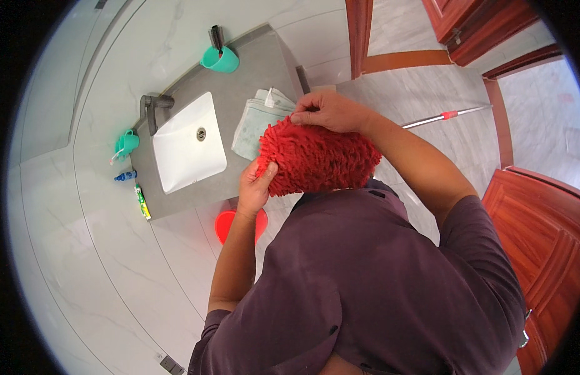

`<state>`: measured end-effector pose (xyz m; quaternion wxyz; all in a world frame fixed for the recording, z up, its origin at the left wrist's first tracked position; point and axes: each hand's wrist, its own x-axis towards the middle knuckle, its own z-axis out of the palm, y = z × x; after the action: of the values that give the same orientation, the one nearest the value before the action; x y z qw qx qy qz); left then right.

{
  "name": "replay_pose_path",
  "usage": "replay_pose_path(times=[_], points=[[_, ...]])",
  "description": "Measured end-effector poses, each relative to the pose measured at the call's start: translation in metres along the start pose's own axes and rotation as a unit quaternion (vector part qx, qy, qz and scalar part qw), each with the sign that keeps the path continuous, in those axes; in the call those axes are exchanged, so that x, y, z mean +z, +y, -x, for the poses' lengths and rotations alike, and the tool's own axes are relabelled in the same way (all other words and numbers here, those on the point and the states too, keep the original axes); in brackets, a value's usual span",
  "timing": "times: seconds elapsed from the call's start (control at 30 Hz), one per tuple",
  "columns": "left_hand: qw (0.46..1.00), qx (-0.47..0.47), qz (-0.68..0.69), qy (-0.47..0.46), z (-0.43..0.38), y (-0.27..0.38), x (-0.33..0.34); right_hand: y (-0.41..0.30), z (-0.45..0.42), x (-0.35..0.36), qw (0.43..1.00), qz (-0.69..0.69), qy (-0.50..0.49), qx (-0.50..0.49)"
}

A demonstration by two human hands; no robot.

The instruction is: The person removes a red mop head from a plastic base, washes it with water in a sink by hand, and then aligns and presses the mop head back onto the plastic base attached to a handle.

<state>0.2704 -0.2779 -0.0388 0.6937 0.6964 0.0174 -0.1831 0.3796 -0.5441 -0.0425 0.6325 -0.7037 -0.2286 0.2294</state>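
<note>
A red chenille mop head is held up in front of my chest. My left hand grips its left edge, with the thumb on top of the strands. At its upper edge, my right hand pinches the material between thumb and fingers. Just beyond, folded light grey-green cloths lie on the grey countertop. A metal pole with a red collar extends to the right from behind my right forearm; its near end is hidden.
A white sink with a dark faucet is at the left. Around it stand a green cup with a hairbrush, another green cup, a blue bottle and a toothpaste tube. A red bucket sits below the counter. A wooden door is at the right.
</note>
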Motion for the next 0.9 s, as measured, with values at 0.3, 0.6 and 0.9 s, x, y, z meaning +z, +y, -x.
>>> replay_pose_path(times=[0.3, 0.6, 0.9], points=[[1.0, 0.031, -0.002, 0.005, -0.005, -0.005, 0.007, 0.012, -0.005, 0.008, 0.995, 0.018, 0.089, 0.05], [0.99, 0.005, 0.117, 0.081, -0.008, 0.001, 0.008, 0.043, 0.039, -0.064, 0.975, 0.014, -0.004, 0.223], [0.969, 0.003, 0.227, 0.093, -0.016, 0.014, 0.018, 0.045, 0.112, -0.058, 0.931, -0.308, 0.106, 0.165]])
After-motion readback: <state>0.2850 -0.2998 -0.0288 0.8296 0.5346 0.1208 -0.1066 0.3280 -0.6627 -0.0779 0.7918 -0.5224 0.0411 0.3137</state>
